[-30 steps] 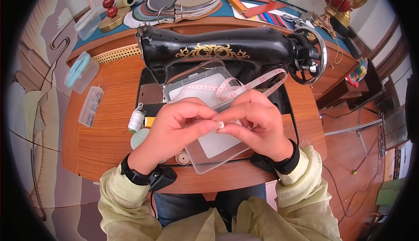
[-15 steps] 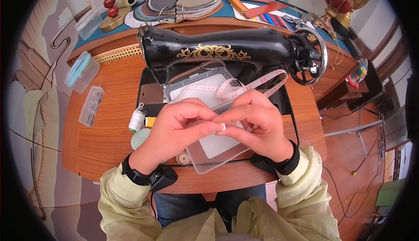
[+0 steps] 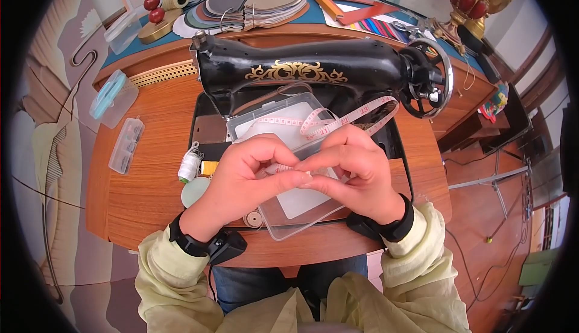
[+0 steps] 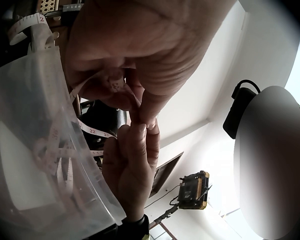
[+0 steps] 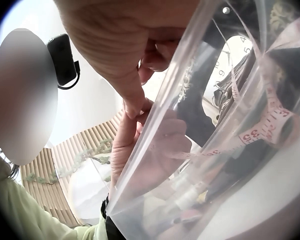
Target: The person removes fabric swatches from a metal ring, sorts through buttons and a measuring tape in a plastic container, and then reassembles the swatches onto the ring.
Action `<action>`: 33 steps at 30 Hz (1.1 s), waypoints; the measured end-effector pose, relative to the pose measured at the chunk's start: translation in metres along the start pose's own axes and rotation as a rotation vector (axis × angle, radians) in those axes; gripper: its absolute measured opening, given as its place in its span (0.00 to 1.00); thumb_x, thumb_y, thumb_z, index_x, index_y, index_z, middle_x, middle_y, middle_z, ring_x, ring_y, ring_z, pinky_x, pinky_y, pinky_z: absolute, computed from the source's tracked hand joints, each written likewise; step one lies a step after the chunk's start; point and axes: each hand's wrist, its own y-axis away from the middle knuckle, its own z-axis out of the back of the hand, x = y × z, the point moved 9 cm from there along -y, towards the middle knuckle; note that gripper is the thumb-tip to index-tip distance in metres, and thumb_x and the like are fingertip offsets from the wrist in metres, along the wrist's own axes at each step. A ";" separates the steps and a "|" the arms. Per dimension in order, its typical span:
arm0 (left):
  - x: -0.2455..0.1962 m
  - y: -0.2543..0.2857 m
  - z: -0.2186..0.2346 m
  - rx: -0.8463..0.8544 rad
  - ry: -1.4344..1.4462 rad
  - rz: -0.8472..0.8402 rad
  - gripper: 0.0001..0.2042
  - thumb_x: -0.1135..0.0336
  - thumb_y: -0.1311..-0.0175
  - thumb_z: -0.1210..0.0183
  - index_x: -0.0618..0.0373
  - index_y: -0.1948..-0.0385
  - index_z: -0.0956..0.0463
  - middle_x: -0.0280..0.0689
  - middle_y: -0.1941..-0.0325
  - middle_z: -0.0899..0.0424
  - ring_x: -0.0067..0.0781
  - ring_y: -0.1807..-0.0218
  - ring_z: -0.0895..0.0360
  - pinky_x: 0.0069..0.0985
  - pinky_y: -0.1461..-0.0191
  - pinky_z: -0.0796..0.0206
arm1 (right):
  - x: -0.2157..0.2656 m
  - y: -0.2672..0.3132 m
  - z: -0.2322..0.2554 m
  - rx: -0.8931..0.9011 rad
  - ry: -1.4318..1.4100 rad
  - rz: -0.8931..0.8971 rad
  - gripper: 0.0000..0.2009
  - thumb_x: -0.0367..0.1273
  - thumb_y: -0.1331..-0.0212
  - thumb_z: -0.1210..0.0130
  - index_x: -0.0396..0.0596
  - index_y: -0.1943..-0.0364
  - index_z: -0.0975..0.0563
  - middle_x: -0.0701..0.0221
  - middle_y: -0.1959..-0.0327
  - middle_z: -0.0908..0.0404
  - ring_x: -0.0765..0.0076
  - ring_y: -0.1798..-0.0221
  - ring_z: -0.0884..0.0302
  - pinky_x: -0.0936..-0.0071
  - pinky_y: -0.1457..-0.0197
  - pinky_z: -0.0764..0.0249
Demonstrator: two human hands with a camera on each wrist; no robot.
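Both hands meet in the middle of the head view, thumb tips almost touching. The left hand [image 3: 244, 173] pinches part of a white tape measure [image 3: 356, 113] with red numbers; a piece of it shows under the curled fingers. The right hand [image 3: 359, 173] pinches at the same spot, thumb against fingers, mostly covering what it holds. A loose loop of the tape runs up behind the hands. Under them is a clear plastic box [image 3: 277, 227], its raised part [image 3: 307, 101] standing behind. Through its wall, the right wrist view shows more tape [image 5: 260, 132].
Behind the hands stands a black sewing machine [image 3: 301, 61] with a handwheel [image 3: 445, 79]. To the left lie a white thread spool [image 3: 189, 167], a yellow spool [image 3: 208, 168], a pale green disc [image 3: 193, 192] and a small compartment box [image 3: 126, 146]. A measuring-tape-like beige roll [image 3: 253, 218] sits near the front.
The hands stay nearly in place. The white bit at the fingertips is now mostly covered, and a stretch of tape shows between the left thumb and fingers, which have parted slightly.
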 end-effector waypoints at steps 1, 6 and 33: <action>0.000 0.000 0.000 -0.001 0.002 -0.006 0.06 0.73 0.37 0.39 0.61 0.60 0.19 0.31 0.62 0.22 0.17 0.60 0.26 0.17 0.57 0.35 | 0.000 0.000 0.000 0.001 -0.001 -0.006 0.14 0.25 0.58 0.30 0.51 0.64 0.16 0.75 0.70 0.26 0.72 0.66 0.28 0.77 0.66 0.32; 0.002 -0.001 -0.005 -0.041 0.119 0.022 0.06 0.73 0.36 0.40 0.61 0.61 0.18 0.31 0.63 0.22 0.17 0.60 0.27 0.17 0.58 0.36 | -0.005 0.001 0.003 -0.008 -0.033 -0.026 0.13 0.26 0.57 0.30 0.50 0.64 0.16 0.75 0.70 0.26 0.73 0.66 0.29 0.77 0.66 0.32; 0.001 -0.001 -0.001 -0.066 0.120 0.010 0.05 0.73 0.36 0.40 0.62 0.62 0.19 0.30 0.64 0.24 0.14 0.66 0.29 0.14 0.64 0.37 | -0.003 0.001 0.004 -0.001 -0.042 -0.029 0.14 0.25 0.56 0.31 0.50 0.62 0.15 0.75 0.70 0.25 0.73 0.66 0.29 0.77 0.65 0.33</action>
